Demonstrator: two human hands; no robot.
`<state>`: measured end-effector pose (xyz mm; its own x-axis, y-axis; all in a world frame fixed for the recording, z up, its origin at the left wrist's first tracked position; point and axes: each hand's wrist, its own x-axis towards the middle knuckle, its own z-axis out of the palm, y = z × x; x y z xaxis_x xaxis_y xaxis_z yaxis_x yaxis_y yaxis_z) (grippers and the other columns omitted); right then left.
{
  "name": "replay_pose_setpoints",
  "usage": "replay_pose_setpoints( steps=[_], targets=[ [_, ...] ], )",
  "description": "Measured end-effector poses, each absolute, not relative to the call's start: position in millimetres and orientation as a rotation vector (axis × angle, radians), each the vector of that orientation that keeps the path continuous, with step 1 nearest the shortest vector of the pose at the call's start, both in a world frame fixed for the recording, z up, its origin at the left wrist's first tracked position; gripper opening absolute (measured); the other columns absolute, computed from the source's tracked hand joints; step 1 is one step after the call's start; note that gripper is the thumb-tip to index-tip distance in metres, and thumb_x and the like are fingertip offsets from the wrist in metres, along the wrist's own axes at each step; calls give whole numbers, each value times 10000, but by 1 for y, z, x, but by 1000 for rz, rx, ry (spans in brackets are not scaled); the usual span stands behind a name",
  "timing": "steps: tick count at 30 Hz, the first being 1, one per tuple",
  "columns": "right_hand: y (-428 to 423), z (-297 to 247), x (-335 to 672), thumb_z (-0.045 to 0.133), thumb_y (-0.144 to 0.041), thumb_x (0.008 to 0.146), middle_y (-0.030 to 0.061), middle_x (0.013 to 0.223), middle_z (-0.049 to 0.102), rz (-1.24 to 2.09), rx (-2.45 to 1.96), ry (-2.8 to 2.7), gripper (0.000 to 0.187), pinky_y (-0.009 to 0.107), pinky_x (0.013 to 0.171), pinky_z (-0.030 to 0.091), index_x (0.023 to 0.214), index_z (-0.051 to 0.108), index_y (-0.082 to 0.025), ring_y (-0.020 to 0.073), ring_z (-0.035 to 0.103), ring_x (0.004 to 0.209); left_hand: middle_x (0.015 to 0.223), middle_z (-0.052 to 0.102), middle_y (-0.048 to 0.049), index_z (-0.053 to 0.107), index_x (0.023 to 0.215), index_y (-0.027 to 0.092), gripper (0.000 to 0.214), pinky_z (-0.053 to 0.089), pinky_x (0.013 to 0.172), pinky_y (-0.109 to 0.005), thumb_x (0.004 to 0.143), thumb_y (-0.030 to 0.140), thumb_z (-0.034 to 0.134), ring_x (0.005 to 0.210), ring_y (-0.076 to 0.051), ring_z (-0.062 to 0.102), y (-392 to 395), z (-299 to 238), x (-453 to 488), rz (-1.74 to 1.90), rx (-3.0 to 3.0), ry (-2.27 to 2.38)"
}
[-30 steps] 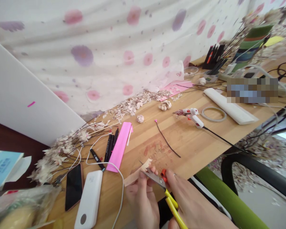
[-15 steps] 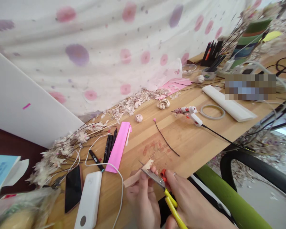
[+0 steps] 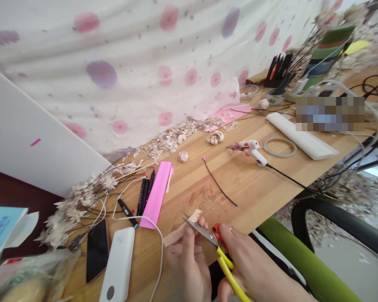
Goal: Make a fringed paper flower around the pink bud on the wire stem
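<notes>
At the bottom middle my left hand [image 3: 189,262] pinches a pale folded paper strip [image 3: 176,234] between thumb and fingers, just above the wooden table's [image 3: 264,184] front edge. My right hand [image 3: 255,272] grips yellow-handled scissors [image 3: 216,247] with an orange pivot, their blades open across the strip's notched right end beside my left thumb. A ring shows on one right finger.
A pink folded paper [image 3: 157,193], black pens [image 3: 145,193], a white power bank [image 3: 118,266] with cable and a phone [image 3: 97,249] lie left. A wire stem [image 3: 219,186], glue gun [image 3: 255,153], tape ring [image 3: 280,147], paper-flower branches [image 3: 82,201] and scraps [image 3: 176,138] lie beyond. A green chair arm [image 3: 302,268] sits right.
The scissor blades have shifted slightly along the strip's end and the strip sits a little lower in my left hand. The view has drifted slightly; nothing else on the table moved.
</notes>
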<state>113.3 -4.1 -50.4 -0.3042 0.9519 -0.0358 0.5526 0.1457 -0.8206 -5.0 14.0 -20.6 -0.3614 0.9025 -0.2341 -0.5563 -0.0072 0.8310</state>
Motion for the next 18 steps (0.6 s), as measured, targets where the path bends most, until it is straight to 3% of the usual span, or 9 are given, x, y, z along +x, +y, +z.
replay_pose_setpoints(
  steps=[6,11,14,18],
  targets=[
    [-2,-46,114,810,-763,592,-6,722,554,1077,-1481,-1908,755,294,530,410,769,251,-288,206,545,596,790,814,-46,838,774,223,295,647,649,-235,602,429,961,676,-175,770,13,-24,-6,1634,420,1078],
    [-3,-48,113,802,-795,567,-7,717,548,1087,-1484,-1886,776,300,549,430,767,254,-284,212,554,614,811,807,-60,835,846,205,288,646,681,-240,696,438,909,726,-182,776,11,-28,-9,1628,464,1076],
    [-4,-49,114,779,-834,566,33,791,601,1092,-1459,-1851,759,340,612,486,814,340,-267,244,599,671,810,808,-74,830,828,191,292,649,675,-251,716,454,892,734,-195,779,10,-30,-11,1625,490,1087],
    [-7,-52,115,694,-903,613,119,943,665,1085,-1383,-1824,778,418,738,545,908,443,-228,313,667,810,746,804,-56,815,735,197,309,647,645,-250,637,465,936,676,-195,779,12,-30,-10,1661,436,1088]
  ],
)
